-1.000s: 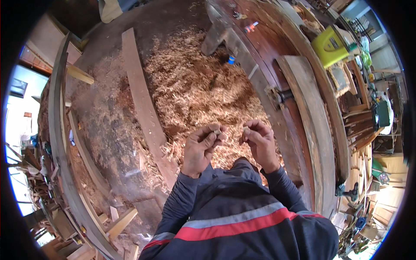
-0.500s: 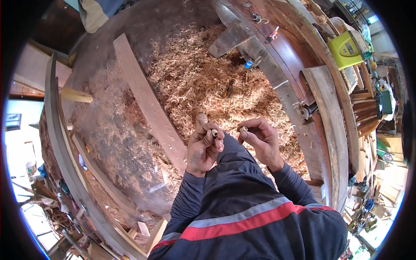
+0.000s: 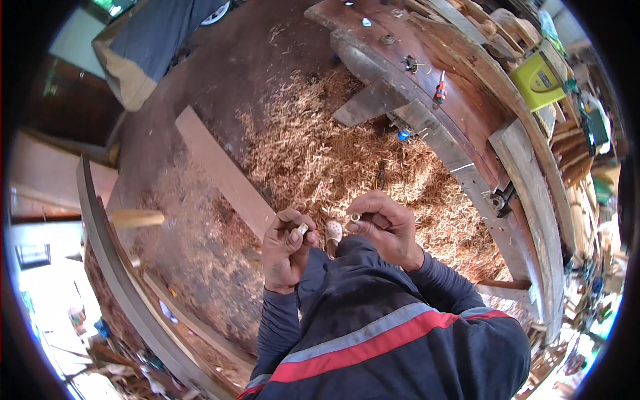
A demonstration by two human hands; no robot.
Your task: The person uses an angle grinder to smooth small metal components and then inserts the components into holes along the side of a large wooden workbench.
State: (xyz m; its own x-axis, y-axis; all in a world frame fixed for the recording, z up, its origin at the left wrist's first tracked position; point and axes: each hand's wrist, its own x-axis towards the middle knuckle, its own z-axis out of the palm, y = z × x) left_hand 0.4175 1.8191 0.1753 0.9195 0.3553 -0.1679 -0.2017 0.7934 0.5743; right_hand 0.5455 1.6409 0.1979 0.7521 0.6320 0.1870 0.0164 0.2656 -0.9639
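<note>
In front of my body, my left hand [image 3: 285, 248] is closed, pinching a small pale cylinder [image 3: 303, 229] between thumb and fingers. Just to its right, my right hand [image 3: 388, 227] grips a small yellowish hollow cylinder [image 3: 355, 217], whose round open end shows. The two pieces are apart, with a gap between the hands. Both are too small for me to tell their exact kind. Below and between the hands, a light-coloured shoe [image 3: 333, 231] shows on the floor.
Wood shavings [image 3: 320, 150] cover the floor ahead, with a dark tool [image 3: 380, 175] lying on them. A long plank [image 3: 217, 167] lies at left. The workbench [image 3: 460, 127] on the right carries a red screwdriver [image 3: 441, 89] and a thick board [image 3: 527, 180]. Beyond sits a yellow-green box [image 3: 539, 81].
The view has shifted, so the bench and floor appear lower and farther right. Both hands are farther left in the picture and slightly wider apart, each still holding its small piece.
</note>
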